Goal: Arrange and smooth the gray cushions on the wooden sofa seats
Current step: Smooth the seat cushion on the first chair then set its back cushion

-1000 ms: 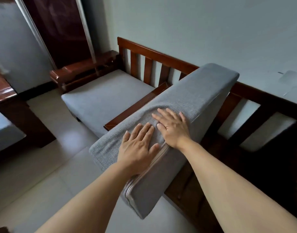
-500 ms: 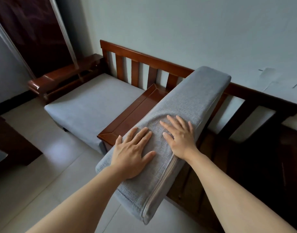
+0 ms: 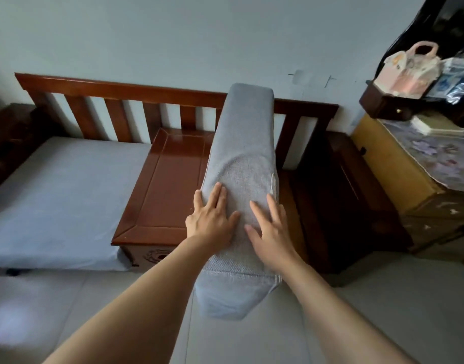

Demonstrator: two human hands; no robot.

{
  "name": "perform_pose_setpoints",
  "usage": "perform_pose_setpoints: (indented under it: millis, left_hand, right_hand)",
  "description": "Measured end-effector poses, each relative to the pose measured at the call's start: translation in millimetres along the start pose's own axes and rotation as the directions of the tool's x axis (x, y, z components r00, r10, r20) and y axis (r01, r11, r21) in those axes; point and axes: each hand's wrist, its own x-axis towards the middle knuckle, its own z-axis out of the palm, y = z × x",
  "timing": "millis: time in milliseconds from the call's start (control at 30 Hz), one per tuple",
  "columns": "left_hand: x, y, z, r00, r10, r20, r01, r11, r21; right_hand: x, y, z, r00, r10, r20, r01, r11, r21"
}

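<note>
Under both my palms, in the head view, lies the gray cushion (image 3: 241,158), standing on its long edge and tilted, its far end leaning against the sofa's slatted backrest (image 3: 120,88) and its near end jutting out past the seat front, over the floor toward me. My left hand (image 3: 212,222) lies flat on the cushion's left side with fingers straight and close together, thumb spread to the right; it grips nothing. My right hand (image 3: 270,232) rests beside it on the cushion's upper face, fingers straight and slightly fanned, likewise holding nothing, its fingertips near the zipper seam (image 3: 272,183) along the right edge. Both forearms reach forward from the bottom of the frame. Just left of my left hand is the sofa's wooden middle tray (image 3: 167,185), and beyond it a second gray cushion (image 3: 63,195) lies flat in the left seat. Right of my right hand the bare dark seat (image 3: 330,195) holds no cushion flat. Farther right stands a yellow cabinet (image 3: 388,164) with a pink bag (image 3: 406,72) above it.
</note>
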Motion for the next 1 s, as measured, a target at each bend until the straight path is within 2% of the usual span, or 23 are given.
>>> perform_pose_setpoints:
  millis: [100, 200, 300, 633, 1000]
  left_hand:
    - [-13, -6, 7, 0.998, 0.019, -0.056, -0.022, 0.999, -0.044]
    - [-32, -12, 17, 0.994, 0.020, -0.109, -0.027, 0.998, -0.061]
    - [-48, -13, 27, 0.986, 0.012, -0.165, -0.023, 0.998, -0.063]
    - [-11, 10, 26, 0.962, -0.029, -0.272, 0.014, 0.998, -0.058]
    - [97, 22, 12, 0.949, -0.111, -0.296, 0.095, 0.993, -0.068]
  right_hand:
    - [-43, -9, 9, 0.994, 0.095, -0.050, -0.094, 0.995, 0.018]
    - [-71, -19, 18, 0.965, 0.230, -0.126, -0.238, 0.969, -0.057]
    - [-76, -23, 24, 0.953, 0.240, -0.184, -0.259, 0.962, -0.085]
    - [-19, 3, 7, 0.967, 0.157, -0.199, -0.171, 0.984, -0.053]
    - [100, 26, -6, 0.982, 0.049, -0.182, -0.074, 0.989, -0.131]
